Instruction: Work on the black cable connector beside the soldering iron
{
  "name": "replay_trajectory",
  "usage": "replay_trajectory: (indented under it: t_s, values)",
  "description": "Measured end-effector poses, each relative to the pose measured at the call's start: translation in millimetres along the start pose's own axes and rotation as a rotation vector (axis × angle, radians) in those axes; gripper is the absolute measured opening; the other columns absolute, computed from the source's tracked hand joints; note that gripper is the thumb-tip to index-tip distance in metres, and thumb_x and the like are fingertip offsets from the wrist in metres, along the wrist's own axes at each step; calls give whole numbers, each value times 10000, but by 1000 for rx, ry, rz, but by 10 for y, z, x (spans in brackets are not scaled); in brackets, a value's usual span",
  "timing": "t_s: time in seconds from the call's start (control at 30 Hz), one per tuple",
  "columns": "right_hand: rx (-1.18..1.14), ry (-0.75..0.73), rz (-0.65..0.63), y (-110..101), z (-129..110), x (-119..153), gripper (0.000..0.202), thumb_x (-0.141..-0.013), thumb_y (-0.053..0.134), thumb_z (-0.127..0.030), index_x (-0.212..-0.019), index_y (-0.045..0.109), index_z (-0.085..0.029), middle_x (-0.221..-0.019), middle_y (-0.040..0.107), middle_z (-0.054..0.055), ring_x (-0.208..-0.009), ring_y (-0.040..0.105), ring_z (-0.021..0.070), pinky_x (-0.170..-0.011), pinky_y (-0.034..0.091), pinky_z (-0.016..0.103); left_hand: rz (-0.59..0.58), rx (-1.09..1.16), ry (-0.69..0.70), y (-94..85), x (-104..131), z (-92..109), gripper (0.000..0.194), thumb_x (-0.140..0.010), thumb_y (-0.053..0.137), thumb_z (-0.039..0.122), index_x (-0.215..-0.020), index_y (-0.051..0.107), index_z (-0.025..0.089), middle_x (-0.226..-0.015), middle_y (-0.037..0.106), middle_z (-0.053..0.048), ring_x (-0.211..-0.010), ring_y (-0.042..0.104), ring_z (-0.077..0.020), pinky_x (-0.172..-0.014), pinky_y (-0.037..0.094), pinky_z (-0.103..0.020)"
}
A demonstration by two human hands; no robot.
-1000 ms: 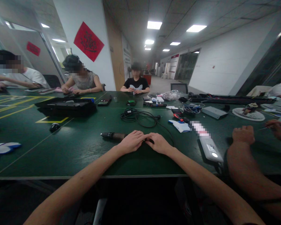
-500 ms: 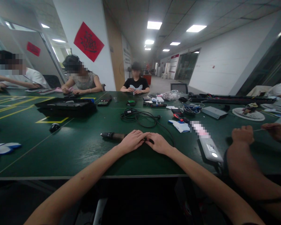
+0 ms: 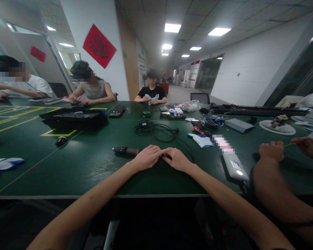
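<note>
An electric screwdriver lies sideways on the green table, its dark tip pointing left. Over its body rests my left hand, fingers closed around it. My right hand pinches the screwdriver's tail end, where a small dark part shows between the hands. The fingertips of both hands meet there. A black cable lies coiled beyond the hands, and one run of it comes back toward my right hand. What lies under my palms is hidden.
A black tray stands at the back left, near a computer mouse. To the right lie gloves and a white device. A co-worker's hands hold a thin stick at far right. Others sit across the table.
My hands and the screwdriver stay practically in place. The co-worker's hands at right have shifted slightly.
</note>
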State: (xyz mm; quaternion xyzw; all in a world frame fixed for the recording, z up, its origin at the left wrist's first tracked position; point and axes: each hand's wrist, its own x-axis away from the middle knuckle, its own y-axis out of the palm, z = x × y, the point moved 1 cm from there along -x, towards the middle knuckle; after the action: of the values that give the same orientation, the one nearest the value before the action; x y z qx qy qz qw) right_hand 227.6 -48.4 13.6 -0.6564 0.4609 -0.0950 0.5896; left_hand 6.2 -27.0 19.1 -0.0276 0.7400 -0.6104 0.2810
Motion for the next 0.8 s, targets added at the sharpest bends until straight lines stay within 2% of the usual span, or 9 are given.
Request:
replay_trajectory:
  t_s: [0.13,0.27,0.43,0.6,0.8]
  values:
    - [8,-11,-16,3,6,-1,33,-969,663,-220,-971,668,-188,-1065,705,74,-967,655,211,-898,506,343,17,2,-40,2,-2,-2,622,-1023,489,249,-1601,262,221,-1178,621,-87,-1117,556,-245,-996,433,-398]
    - [5,0,-15,-10,-1,-4,71,-969,665,-220,-1030,672,-185,-1093,700,80,-979,653,211,-913,503,346,10,12,-10,3,2,1,622,-1015,478,212,-1600,270,238,-1201,615,-88,-1142,554,-240,-1002,431,-390]
    - [10,-4,-33,-19,-21,-7,49,-976,652,-224,-977,665,-177,-1054,701,80,-954,651,209,-883,501,337,25,23,-41,-9,4,-1,630,-1023,496,260,-1604,253,229,-1171,624,-81,-1118,562,-238,-989,442,-388]
    - [-6,20,-10,-15,-22,-2,68,-967,657,-204,-1027,675,-178,-1068,699,78,-948,654,204,-888,503,340,-2,21,-6,-25,6,10,607,-1010,465,200,-1590,289,230,-1200,617,-93,-1142,555,-238,-1005,432,-394]
    - [-11,4,-11,-24,-21,2,44,-958,670,-206,-992,672,-178,-1057,700,80,-964,655,212,-900,505,351,18,30,-4,-34,3,7,598,-1019,467,230,-1590,290,230,-1192,618,-96,-1130,562,-241,-988,444,-393]
